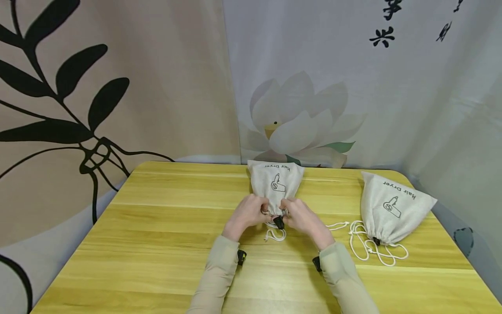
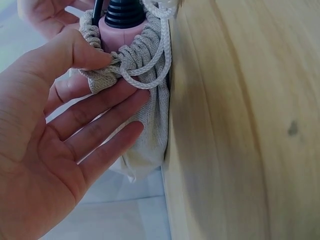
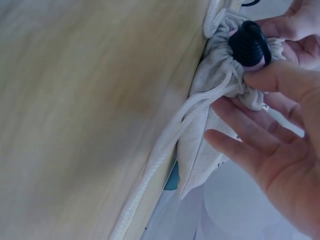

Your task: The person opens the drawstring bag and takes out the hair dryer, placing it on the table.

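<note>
A pale cloth drawstring bag (image 1: 262,174) printed "Hair Dryer" lies on the table, its gathered mouth toward me. My left hand (image 1: 251,214) pinches the left edge of that mouth between thumb and fingers. On the opposite edge my right hand (image 1: 303,219) pinches the cloth the same way. Between them a pink hair dryer handle (image 2: 120,37) shows in the opening, with a ribbed black cord sleeve (image 3: 246,47) sticking out. The dryer's body is hidden inside the bag. White drawstrings (image 1: 277,237) hang loose from the mouth.
A second "Hair Dryer" bag (image 1: 409,209), full and cinched, lies at the right of the wooden table (image 1: 157,244). Its loose white cords (image 1: 362,248) spread on the wood toward my right wrist. A printed curtain (image 1: 176,78) hangs behind the table's far edge.
</note>
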`<state>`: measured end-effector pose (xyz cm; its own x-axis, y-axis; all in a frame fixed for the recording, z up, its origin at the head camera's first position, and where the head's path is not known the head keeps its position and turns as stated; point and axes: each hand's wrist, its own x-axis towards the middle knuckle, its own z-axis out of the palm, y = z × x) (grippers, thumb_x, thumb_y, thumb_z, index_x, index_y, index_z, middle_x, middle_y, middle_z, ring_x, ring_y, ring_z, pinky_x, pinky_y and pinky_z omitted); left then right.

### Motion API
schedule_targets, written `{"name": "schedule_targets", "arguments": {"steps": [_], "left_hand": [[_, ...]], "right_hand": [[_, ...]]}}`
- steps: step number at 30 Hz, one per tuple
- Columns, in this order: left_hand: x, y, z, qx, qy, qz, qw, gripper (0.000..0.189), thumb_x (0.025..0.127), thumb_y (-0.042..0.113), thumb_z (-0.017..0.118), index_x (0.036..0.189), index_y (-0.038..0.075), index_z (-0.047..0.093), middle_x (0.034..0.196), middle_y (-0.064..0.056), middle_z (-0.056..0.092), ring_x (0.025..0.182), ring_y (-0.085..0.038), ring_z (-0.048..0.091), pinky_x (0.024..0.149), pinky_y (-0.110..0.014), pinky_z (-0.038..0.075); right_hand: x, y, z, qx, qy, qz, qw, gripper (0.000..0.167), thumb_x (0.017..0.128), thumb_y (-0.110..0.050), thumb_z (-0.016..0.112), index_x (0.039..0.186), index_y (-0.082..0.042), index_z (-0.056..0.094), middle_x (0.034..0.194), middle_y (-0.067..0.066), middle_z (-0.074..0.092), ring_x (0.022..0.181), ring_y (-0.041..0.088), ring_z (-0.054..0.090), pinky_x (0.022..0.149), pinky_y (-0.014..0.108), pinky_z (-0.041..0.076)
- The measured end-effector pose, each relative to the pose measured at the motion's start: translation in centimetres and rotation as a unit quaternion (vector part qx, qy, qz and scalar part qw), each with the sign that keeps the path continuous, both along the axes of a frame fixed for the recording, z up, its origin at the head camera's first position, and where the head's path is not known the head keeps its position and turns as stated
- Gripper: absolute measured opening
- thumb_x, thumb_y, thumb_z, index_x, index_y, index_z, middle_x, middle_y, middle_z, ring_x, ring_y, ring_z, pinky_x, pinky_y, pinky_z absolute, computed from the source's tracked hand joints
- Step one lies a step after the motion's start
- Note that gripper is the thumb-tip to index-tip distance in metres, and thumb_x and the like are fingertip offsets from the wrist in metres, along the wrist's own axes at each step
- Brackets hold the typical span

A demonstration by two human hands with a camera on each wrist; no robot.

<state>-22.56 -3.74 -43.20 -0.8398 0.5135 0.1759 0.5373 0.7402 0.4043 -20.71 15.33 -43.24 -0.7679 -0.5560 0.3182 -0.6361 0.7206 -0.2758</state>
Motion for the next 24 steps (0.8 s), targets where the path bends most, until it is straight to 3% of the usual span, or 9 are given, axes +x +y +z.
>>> {"name": "schedule_targets", "arguments": {"steps": [24], "left_hand": [[-0.06,-0.48,0.04,0.005,-0.016,0.01,0.9998,0.029,0.072,0.023,0.081,0.065,0.015,0.054,0.062,0.006,0.053,0.059,-0.008,0.046,0.053,-0.018,0.037]], "right_hand": [[0.05,-0.14,-0.06,-0.01,-0.006,-0.028,0.9995,0.02,0.066,0.004,0.067,0.084,-0.003,0.06,0.083,0.01,0.064,0.076,0.022,0.063,0.067,0.032,0.053]]}}
